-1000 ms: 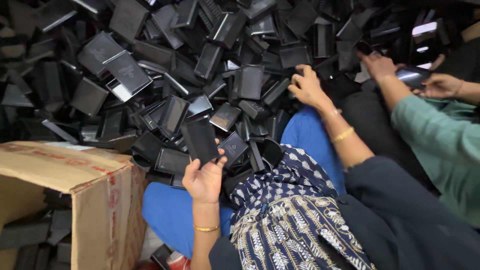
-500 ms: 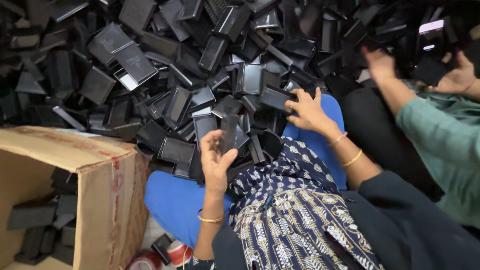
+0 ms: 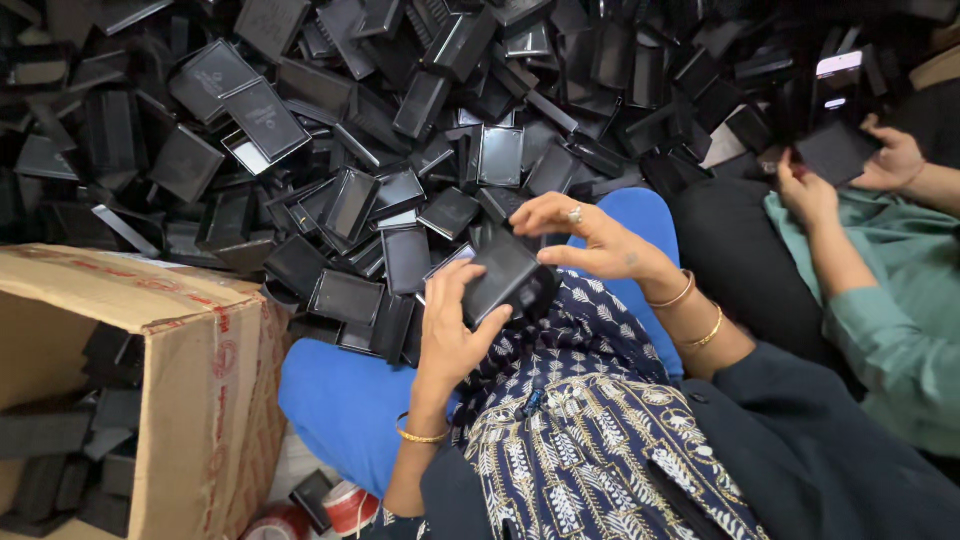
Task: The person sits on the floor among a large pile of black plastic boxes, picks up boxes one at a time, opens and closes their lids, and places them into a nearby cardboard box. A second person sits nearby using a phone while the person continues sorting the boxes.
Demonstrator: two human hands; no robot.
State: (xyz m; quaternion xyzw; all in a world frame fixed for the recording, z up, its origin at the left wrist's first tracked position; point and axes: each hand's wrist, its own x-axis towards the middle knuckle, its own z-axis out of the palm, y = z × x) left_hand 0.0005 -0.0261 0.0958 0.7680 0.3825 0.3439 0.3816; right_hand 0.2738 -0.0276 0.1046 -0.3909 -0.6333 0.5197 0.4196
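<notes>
Left hand (image 3: pixel 450 335) and right hand (image 3: pixel 590 240) both gripping one black flat box (image 3: pixel 503 277), fingers curled round it. Cardboard carton (image 3: pixel 190 400) beside it partly filled; big heap of black boxes (image 3: pixel 380 150) beyond remaining.

Packing floor, I'm sat by a heap of black boxes (image 3: pixel 400 150) at 12, open carton (image 3: pixel 190 350) at 8.
</notes>
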